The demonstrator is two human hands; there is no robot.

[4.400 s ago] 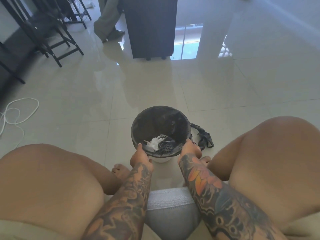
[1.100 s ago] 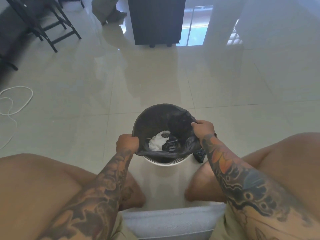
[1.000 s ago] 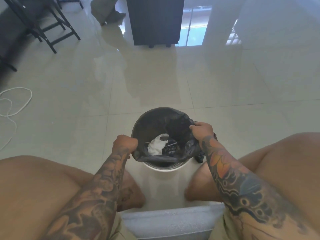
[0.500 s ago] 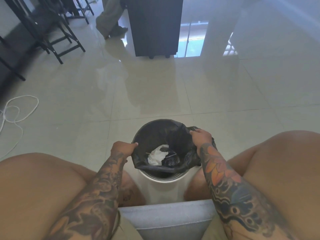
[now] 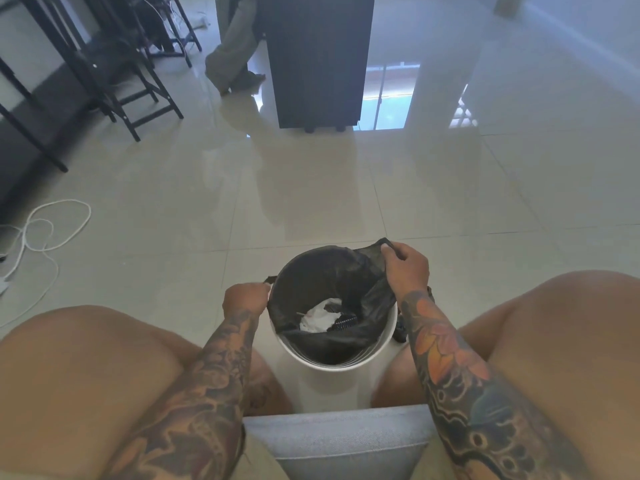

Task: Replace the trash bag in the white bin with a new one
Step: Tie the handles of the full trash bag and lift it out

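The white bin [image 5: 379, 349] stands on the floor between my knees. A black trash bag [image 5: 329, 278] lines it, with white paper and dark scraps [image 5: 322, 318] at the bottom. The bag's near and right edges are off the rim and sag inward. My left hand [image 5: 244, 299] is closed on the bag's left edge. My right hand [image 5: 405, 268] pinches the bag's upper right corner, lifted above the rim. A dark crumpled bag [image 5: 400, 332] lies on the floor behind my right forearm, mostly hidden.
I sit on a grey cushion [image 5: 339, 441], bare knees either side of the bin. A dark cabinet [image 5: 318, 60] stands ahead. Black chairs [image 5: 114, 71] are at the far left, a white cable [image 5: 41, 233] loops on the tiles, and a person's trouser leg [image 5: 232, 53] shows beside the cabinet.
Both hands have pulled the bag's edge off the bin's rim. The right hand has lifted its corner higher and further back; more white rim shows at the front.
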